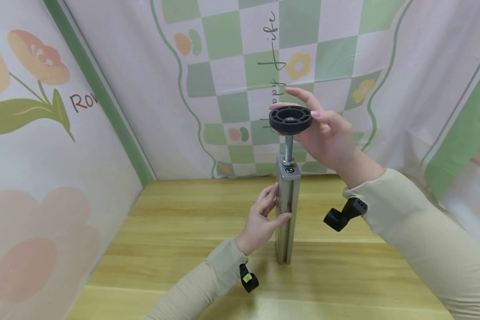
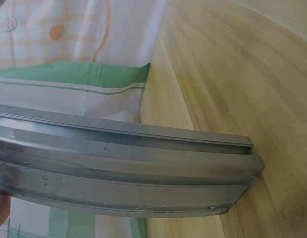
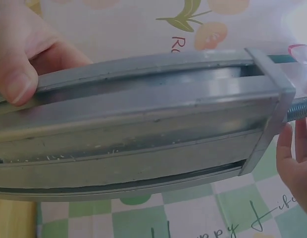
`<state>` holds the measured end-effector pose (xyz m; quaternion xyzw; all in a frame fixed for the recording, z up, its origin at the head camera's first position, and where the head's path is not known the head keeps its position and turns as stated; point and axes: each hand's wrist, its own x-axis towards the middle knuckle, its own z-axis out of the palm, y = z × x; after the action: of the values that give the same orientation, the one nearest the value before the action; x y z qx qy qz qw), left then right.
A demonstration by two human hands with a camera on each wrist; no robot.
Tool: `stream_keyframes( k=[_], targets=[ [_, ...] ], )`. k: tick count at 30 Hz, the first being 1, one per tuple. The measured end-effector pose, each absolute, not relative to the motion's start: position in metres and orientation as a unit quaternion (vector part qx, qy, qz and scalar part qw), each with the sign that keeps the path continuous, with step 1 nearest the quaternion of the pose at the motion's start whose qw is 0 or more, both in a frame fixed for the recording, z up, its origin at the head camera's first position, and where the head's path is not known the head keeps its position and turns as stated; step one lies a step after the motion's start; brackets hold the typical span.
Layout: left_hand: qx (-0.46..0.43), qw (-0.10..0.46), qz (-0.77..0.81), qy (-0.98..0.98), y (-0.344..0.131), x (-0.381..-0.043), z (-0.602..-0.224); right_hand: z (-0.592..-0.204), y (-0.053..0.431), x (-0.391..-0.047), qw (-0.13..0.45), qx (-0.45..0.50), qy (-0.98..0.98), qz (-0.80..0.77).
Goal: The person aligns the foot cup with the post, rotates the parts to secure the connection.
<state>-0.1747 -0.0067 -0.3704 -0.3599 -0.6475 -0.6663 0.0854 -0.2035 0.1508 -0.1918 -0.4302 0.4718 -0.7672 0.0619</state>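
Observation:
A silver aluminium profile (image 1: 285, 213) stands upright on the wooden table, long grooves running down its sides. My left hand (image 1: 262, 220) grips it around the middle, thumb across the near face and fingers on the left side. From the end plate (image 3: 272, 99) on top rises a threaded rod (image 1: 289, 149) with a nut at its base. The rod carries a round black levelling foot (image 1: 290, 121), slotted face up. My right hand (image 1: 330, 133) holds this foot by its rim, thumb at the right side and a finger behind it; the index finger is raised. The profile's lower end (image 2: 242, 173) meets the table.
The wood-grain table (image 1: 176, 240) spreads around the profile. Behind it hangs a green-and-white checked curtain (image 1: 232, 89); a flower-print curtain (image 1: 44, 155) closes the left side. A black camera mount sits on each wrist.

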Motion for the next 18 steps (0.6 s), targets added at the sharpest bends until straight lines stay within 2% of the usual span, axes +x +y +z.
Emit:
stream_keyframes(
  k=[6,18],
  targets=[
    [-0.359,0.084,-0.666,-0.648,-0.0072,-0.1742,-0.3701,-0.191,0.1513,-0.2023,0.075,-0.427,0.466,-0.771],
    [-0.355,0.079,-0.665,-0.652,-0.0072,-0.1727,-0.368,-0.1898,0.1532,-0.1975,0.057,-0.429,0.493,-0.755]
  ],
)
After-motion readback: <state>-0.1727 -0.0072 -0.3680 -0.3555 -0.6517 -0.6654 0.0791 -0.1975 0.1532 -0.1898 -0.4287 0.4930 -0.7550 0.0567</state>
